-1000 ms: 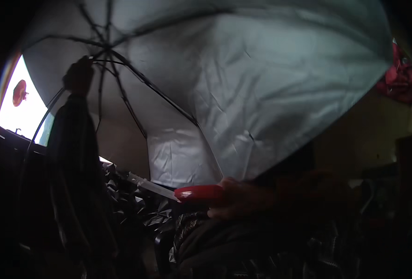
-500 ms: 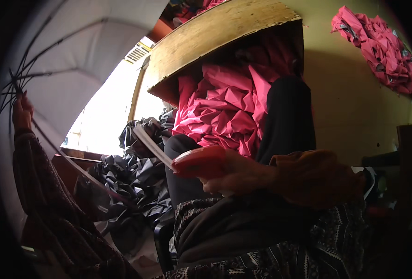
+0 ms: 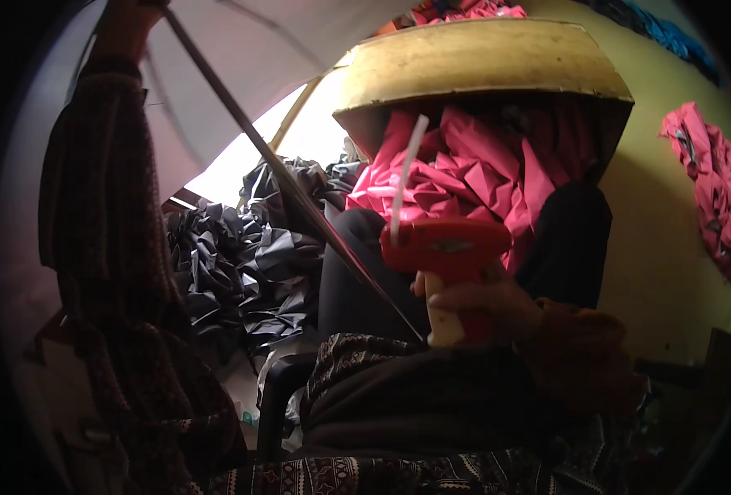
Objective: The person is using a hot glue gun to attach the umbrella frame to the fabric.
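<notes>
My right hand (image 3: 497,301) is closed around the grip of a red and cream tagging gun (image 3: 444,239), held above my lap. A pale strip of plastic fasteners (image 3: 409,169) stands up from the front of the gun. At the top left, my left hand (image 3: 130,35) is raised to the upper end of an umbrella shaft (image 3: 275,161) and grips it there; its fingertips are partly cut off by the picture's edge. The open, light grey canopy (image 3: 225,74) spreads behind that arm. The shaft slants down to my lap, its lower end beside the gun's grip.
Ahead, a large wooden-looking box (image 3: 489,62) lies open towards me with crumpled pink fabric (image 3: 464,177) spilling out. Black folded fabric (image 3: 242,272) is heaped left of my knees. More pink bundles (image 3: 712,181) lie at the far right, below a blue bundle (image 3: 671,37).
The tagging gun has turned more upright, its strip now pointing up. My left hand and the umbrella top have shifted up and right in view, the shaft now crossing before my knees.
</notes>
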The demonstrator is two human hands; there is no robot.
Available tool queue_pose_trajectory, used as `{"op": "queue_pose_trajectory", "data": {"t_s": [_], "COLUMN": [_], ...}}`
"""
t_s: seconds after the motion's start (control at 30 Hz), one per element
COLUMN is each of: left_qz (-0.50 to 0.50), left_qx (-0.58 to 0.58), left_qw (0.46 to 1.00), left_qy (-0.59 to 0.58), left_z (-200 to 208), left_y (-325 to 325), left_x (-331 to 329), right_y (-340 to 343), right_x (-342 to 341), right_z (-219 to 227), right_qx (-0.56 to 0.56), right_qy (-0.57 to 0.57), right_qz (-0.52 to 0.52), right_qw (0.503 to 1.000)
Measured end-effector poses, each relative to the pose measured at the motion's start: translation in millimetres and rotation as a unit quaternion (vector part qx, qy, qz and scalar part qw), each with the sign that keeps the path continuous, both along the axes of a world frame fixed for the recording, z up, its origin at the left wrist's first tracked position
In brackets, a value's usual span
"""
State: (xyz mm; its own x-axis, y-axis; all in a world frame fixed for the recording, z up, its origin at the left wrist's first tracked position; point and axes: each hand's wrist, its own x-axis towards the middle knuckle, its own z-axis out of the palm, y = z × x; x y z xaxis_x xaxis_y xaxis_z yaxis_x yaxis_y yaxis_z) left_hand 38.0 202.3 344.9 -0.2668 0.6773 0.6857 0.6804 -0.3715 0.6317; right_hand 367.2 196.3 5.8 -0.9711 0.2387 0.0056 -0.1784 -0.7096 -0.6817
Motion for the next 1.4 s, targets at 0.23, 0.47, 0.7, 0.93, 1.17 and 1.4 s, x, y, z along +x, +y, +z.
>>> {"op": "queue_pose_trajectory", "data": {"t_s": [0.23, 0.47, 0.7, 0.93, 1.17, 1.4], "left_qz": [-0.161, -0.082, -0.034, -0.008, 0.092, 0.155], "left_qx": [-0.054, -0.042, 0.011, 0.087, -0.025, -0.081], "left_qw": [0.969, 0.974, 0.97, 0.959, 0.971, 0.979], "left_qy": [-0.177, -0.207, -0.24, -0.268, -0.218, -0.108], "left_z": [-4.9, -12.7, -25.6, -55.3, -49.3, -80.2], "left_y": [-3.5, -2.1, -21.9, -10.0, -8.9, -42.0], "left_x": [9.1, 9.4, 27.8, 57.6, 45.8, 33.5], "right_y": [-16.6, -35.0, -44.0, -61.3, -46.5, -51.0], "right_x": [-5.2, 8.0, 2.7, -4.6, 12.0, 9.1], "right_z": [-9.5, -12.8, 3.5, -11.4, 11.3, 16.4], "right_qx": [-0.074, -0.159, -0.175, -0.092, 0.0, 0.041], "right_qy": [0.015, 0.072, 0.14, 0.135, -0.004, -0.042], "right_qz": [0.16, 0.284, 0.262, 0.28, 0.127, 0.107], "right_qw": [0.984, 0.943, 0.939, 0.946, 0.992, 0.993]}}
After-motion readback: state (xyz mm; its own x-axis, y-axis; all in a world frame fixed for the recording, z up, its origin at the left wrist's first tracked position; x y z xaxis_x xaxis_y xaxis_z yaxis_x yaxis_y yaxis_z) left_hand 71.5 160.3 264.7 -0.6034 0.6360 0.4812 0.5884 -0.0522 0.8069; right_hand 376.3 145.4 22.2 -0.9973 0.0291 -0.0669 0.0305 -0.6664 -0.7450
